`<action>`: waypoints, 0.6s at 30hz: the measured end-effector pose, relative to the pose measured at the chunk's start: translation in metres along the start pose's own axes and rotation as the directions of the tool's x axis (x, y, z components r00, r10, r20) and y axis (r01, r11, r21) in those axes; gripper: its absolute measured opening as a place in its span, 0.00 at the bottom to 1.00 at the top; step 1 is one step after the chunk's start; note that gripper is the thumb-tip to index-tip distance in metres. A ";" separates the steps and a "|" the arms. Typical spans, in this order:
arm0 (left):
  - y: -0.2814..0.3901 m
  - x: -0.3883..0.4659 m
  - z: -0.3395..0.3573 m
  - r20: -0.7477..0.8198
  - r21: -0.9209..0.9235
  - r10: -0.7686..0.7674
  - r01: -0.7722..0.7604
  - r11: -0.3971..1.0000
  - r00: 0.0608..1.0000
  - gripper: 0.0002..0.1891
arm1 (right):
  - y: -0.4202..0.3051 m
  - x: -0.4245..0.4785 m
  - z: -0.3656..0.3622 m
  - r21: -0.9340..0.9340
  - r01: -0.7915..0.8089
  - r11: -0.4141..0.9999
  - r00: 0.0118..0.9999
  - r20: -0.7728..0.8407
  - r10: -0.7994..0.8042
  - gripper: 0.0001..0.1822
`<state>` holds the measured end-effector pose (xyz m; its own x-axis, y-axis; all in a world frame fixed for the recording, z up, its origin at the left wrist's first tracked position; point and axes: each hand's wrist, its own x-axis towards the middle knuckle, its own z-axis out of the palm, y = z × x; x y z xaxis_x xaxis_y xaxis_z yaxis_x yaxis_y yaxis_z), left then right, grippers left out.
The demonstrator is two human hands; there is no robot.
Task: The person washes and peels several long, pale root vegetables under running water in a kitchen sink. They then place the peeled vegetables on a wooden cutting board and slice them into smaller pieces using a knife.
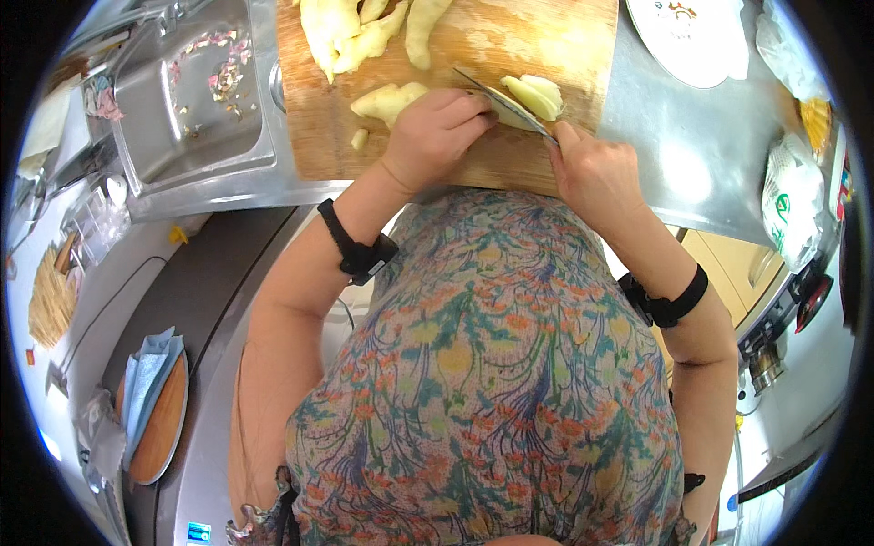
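My left hand (437, 136) presses a peeled piece of ginger (388, 102) onto the wooden cutting board (328, 147). In my right hand (601, 167) is a kitchen knife (502, 101), gripped by its handle, which my fingers hide. Its blade slants across the board just beyond my left fingertips. A flat slice of ginger (513, 116) lies against the far side of the blade. More cut slices (536, 94) rest to the right of it. A small ginger chunk (359, 139) sits left of my left wrist, and larger peeled ginger pieces (331, 34) lie at the board's upper left.
A steel sink (198, 150) with scraps in it is at the left. On the steel counter (676, 150) to the right are a white plate (689, 48) and a plastic bag (792, 198). A blue cloth (150, 382) lies over a round wooden board (164, 430) at lower left.
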<state>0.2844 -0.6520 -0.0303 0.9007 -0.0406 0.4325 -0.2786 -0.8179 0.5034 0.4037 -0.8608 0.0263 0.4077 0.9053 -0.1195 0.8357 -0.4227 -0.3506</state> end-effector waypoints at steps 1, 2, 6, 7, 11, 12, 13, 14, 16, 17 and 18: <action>0.000 0.000 -0.001 -0.007 -0.001 0.003 -0.003 1.000 1.000 0.10 | 0.004 0.000 0.004 0.018 0.011 1.000 0.999 -0.034 -0.010 0.06; 0.000 -0.003 -0.001 0.011 0.007 -0.005 0.005 1.000 1.000 0.10 | 0.006 -0.001 0.006 0.035 0.020 0.999 0.998 -0.068 -0.018 0.05; -0.003 -0.005 0.003 0.000 0.025 -0.005 0.005 1.000 1.000 0.10 | -0.003 -0.010 -0.027 0.038 0.013 0.999 1.000 -0.022 -0.012 0.07; -0.003 -0.004 0.003 -0.014 0.024 0.004 -0.003 1.000 1.000 0.10 | -0.006 -0.012 -0.037 0.037 -0.002 0.999 1.000 0.015 0.002 0.08; -0.005 -0.006 0.009 -0.070 0.011 0.015 -0.014 1.000 0.997 0.08 | -0.006 -0.015 -0.040 0.008 -0.016 1.000 0.989 0.146 0.015 0.10; -0.003 -0.006 0.006 -0.055 0.014 0.009 -0.008 1.000 0.998 0.07 | -0.007 -0.014 -0.037 0.004 -0.015 1.000 0.990 0.139 0.014 0.07; -0.003 -0.005 0.004 -0.040 0.017 0.002 -0.001 1.000 0.999 0.07 | -0.009 -0.011 -0.033 0.000 -0.013 1.000 0.991 0.133 0.013 0.06; -0.002 -0.006 0.004 -0.035 0.018 0.000 0.001 1.000 0.999 0.07 | -0.011 -0.009 -0.029 -0.004 -0.010 1.000 0.992 0.128 0.011 0.07; -0.002 -0.005 0.003 -0.029 0.021 -0.001 0.001 1.000 1.000 0.07 | -0.012 -0.005 -0.019 -0.016 -0.002 1.000 0.995 0.097 0.004 0.07; -0.002 -0.005 0.002 -0.022 0.026 -0.007 0.007 1.000 1.000 0.07 | -0.013 -0.003 -0.013 -0.022 0.001 1.000 0.997 0.082 0.001 0.07; -0.001 -0.005 0.001 -0.013 0.031 -0.012 0.012 0.999 1.000 0.07 | -0.013 0.000 -0.006 -0.027 0.004 1.000 0.998 0.065 -0.002 0.06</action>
<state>0.2803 -0.6513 -0.0338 0.8994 -0.0234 0.4366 -0.2573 -0.8357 0.4853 0.3952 -0.8555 0.0367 0.3812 0.9071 -0.1786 0.8470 -0.4201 -0.3257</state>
